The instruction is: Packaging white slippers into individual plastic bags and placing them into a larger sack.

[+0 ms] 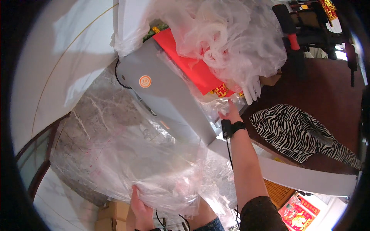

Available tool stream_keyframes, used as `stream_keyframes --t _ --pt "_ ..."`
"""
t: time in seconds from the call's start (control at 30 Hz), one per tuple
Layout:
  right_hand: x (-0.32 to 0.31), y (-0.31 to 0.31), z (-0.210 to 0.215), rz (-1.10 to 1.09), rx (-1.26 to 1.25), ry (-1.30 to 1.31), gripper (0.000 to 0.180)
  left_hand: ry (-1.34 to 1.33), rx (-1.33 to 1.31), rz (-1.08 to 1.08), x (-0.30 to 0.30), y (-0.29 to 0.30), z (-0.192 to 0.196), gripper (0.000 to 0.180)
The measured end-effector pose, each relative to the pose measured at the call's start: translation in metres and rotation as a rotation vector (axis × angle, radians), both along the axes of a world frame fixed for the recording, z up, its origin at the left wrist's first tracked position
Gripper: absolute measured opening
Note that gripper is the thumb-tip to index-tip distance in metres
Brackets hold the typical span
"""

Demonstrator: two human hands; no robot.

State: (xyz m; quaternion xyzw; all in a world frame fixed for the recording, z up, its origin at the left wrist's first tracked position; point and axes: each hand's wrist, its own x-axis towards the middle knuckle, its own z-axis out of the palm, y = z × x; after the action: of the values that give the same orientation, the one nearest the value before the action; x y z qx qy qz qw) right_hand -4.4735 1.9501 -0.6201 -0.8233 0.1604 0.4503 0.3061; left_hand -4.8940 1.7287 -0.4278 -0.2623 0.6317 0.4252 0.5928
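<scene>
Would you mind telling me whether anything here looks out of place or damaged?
The heap of clear plastic looks untidy: it lies crumpled over the red sheet, partly hiding it. The zebra-print cloth lies rumpled on the dark brown surface. I see no clear spill or damage.

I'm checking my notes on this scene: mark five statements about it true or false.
1. The left hand touches the clear plastic sheet. True.
2. The zebra-striped cloth lies over the left forearm. False: the cloth lies on the dark brown surface.
3. Behind the right hand, a black strap circles the wrist. True.
4. The grey case bears a round blue mark. False: the case's round mark is orange and white.
5. The red sheet lies partly under crumpled whitish plastic. True.
</scene>
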Motion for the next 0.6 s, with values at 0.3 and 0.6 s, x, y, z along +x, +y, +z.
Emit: stream_keyframes --t 0.3,0.6 --pt "0.027 -0.002 0.008 0.319 0.037 -0.025 0.046 -0.043 -0.002 -0.024 0.014 0.017 0.007 0.041" --pt "0.071 -0.044 -0.025 0.604 0.31 -0.06 0.05 -0.105 0.11 -0.133 0.012 0.025 0.007 0.046"
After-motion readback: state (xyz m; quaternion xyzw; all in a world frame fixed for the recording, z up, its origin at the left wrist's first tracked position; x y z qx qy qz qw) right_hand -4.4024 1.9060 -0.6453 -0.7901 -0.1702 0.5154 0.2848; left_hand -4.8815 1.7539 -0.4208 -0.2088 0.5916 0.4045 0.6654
